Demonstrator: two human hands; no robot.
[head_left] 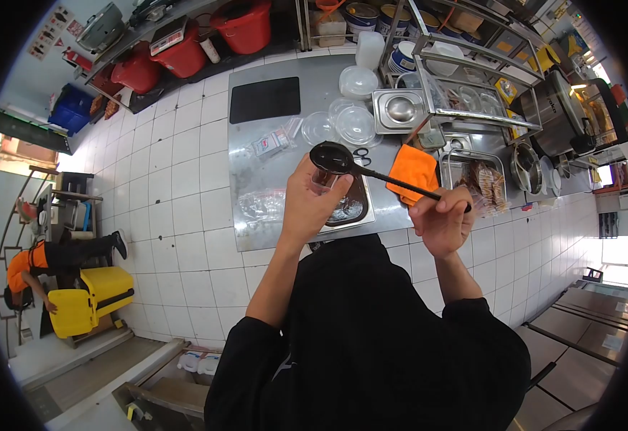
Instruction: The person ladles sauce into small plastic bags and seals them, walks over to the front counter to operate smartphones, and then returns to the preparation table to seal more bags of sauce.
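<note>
My left hand (305, 202) is wrapped round a small clear plastic cup (323, 182). Between the fingers of my right hand (443, 223) is the handle of a black ladle (397, 184). The ladle's bowl, dark and glossy inside, is right over the cup; whether they touch I cannot tell. Below my left hand sits a metal pan (366, 221) with dark brown sauce in it, partly hidden by the hand. An orange cloth (413, 172) lies beyond my right hand. Black-handled scissors (361, 154) rest just behind the ladle.
Clear plastic lids (355, 125), a black board (264, 100) and plastic bags (260, 205) lie on the steel table (246, 154). A tray of wrapped food (485, 179) and a metal rack (465, 61) stand right. Far left, a person touches a yellow bin (105, 286).
</note>
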